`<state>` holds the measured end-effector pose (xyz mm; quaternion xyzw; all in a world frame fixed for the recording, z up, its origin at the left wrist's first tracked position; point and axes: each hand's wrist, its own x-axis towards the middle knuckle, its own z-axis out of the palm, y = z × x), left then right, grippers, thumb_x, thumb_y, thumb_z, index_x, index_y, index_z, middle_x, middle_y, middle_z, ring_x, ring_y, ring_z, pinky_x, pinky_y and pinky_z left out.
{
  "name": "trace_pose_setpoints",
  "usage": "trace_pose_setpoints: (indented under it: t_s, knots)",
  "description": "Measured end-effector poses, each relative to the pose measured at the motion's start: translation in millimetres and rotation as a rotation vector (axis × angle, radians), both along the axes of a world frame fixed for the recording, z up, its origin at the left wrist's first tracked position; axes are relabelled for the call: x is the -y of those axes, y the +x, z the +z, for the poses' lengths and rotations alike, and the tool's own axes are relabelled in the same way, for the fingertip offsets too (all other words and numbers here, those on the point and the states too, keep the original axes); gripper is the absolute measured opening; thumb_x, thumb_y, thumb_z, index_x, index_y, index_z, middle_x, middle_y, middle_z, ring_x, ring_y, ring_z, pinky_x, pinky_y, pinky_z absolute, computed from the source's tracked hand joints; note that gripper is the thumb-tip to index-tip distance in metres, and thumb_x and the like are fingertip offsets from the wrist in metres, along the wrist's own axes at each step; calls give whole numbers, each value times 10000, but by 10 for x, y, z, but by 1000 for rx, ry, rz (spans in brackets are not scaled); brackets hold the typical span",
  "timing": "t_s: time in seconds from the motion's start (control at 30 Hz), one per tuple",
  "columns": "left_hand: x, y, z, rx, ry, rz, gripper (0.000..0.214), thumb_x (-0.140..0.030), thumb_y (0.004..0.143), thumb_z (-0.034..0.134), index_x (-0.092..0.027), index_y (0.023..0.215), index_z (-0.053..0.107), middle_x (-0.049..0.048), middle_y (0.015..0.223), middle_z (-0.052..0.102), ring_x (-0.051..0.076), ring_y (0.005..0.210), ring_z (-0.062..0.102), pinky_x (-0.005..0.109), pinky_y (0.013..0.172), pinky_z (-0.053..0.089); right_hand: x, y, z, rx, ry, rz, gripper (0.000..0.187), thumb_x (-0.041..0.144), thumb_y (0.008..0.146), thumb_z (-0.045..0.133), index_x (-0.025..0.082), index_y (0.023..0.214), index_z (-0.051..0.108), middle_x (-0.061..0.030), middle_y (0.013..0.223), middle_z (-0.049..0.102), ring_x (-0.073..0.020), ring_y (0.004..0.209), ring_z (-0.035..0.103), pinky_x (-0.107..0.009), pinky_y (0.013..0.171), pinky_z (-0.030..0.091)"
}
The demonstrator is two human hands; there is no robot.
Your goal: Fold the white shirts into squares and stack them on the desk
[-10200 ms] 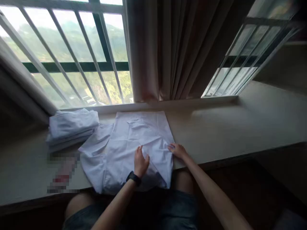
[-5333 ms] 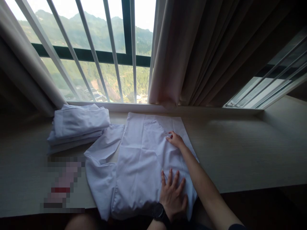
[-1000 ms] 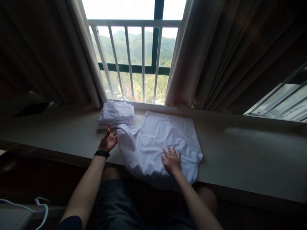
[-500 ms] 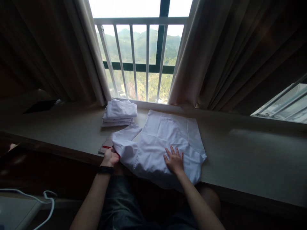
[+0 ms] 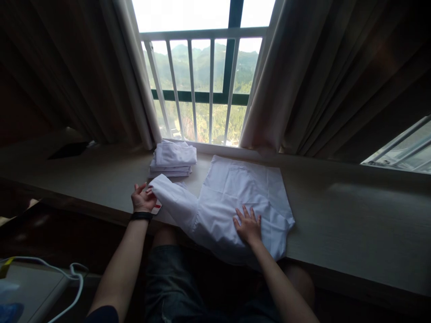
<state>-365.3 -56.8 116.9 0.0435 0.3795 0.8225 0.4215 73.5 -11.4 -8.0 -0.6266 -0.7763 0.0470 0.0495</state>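
A white shirt [image 5: 232, 197] lies spread on the desk, its lower part hanging over the front edge. One sleeve [image 5: 175, 197] stretches out to the left. My left hand [image 5: 143, 197], with a black band at the wrist, grips the end of that sleeve between thumb and fingers and keeps it raised a little. Flat on the body of the shirt rests my right hand [image 5: 248, 225], fingers spread. Behind the sleeve sits a stack of folded white clothes [image 5: 175, 159]. A small card with a red stripe [image 5: 156, 206] shows partly beside my left hand.
The long pale desk [image 5: 343, 215] runs under a barred window [image 5: 202, 89] with dark curtains [image 5: 299, 80] on both sides. A flat dark object [image 5: 69, 150] lies at the far left. Lower left, a white cable [image 5: 79, 287] curves over a light surface.
My left hand has moved left and up, drawing the sleeve end out and straightening it, partly covering the card. My right hand stays flat on the shirt. The view has shifted slightly.
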Motion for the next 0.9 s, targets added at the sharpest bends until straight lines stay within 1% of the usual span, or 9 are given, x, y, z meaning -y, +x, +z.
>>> trace_pose_setpoints:
  t_s: [0.1,0.3,0.4,0.47,0.53,0.6,0.7,0.8,0.9]
  knots:
    - [-88,-93,12,-22,53,66,753,-92,762,661,-401,1388,378,-61,764,481,51,543,461,148,534,389,-1,0,1,2,-10,-2,569,573,986,320,387,1520,379,2,1644,238,-334,1514,118,-608,1175,59]
    - [-217,-253,-81,-239,-247,194,758,-112,733,658,-405,1394,430,-29,1021,570,84,768,543,215,746,451,-2,0,6,17,-7,0,567,573,987,306,400,1524,364,11,1645,235,-328,1512,126,-607,1175,65]
    - [-193,-399,-92,-201,-172,222,880,-39,732,606,-415,1465,293,-13,1097,549,113,880,570,289,848,477,-4,1,1,27,-9,1,573,573,988,295,393,1529,358,4,1646,230,-334,1511,119,-615,1171,63]
    - [-161,-492,-79,-164,-111,252,944,0,744,571,-388,1503,165,-1,1124,534,121,926,579,331,890,485,-5,0,-4,36,-12,1,579,575,988,289,392,1534,347,0,1648,225,-337,1512,111,-620,1169,58]
    - [-125,-569,-56,-156,-109,281,946,3,765,562,-354,1511,104,2,1134,527,120,945,578,350,911,486,-6,-1,-8,42,-14,0,581,577,988,287,394,1537,338,-1,1648,223,-337,1512,107,-622,1168,55]
    - [-89,-635,-17,-165,-130,305,888,-15,787,562,-324,1504,140,-3,1120,533,117,950,571,351,924,481,-7,-1,-11,45,-16,0,580,576,987,290,397,1537,336,0,1648,224,-336,1513,106,-621,1168,56]
    - [-41,-751,104,-205,-141,285,761,-2,781,565,-275,1450,326,-8,1075,567,120,952,571,350,946,471,-8,2,-10,43,-14,9,578,577,986,300,398,1534,342,0,1648,226,-339,1512,110,-623,1165,65]
    - [-17,-921,314,-286,-145,245,698,50,742,584,-232,1372,479,-6,1077,599,122,958,580,387,986,457,-13,18,1,48,-20,29,585,590,983,298,407,1538,328,2,1653,209,-342,1513,101,-626,1162,63]
    - [-22,-1104,562,-507,-202,269,703,84,716,630,-188,1355,525,-2,1075,605,103,948,569,406,1014,447,-32,51,11,56,-28,47,588,602,982,291,421,1542,306,12,1659,186,-340,1517,82,-622,1163,62]
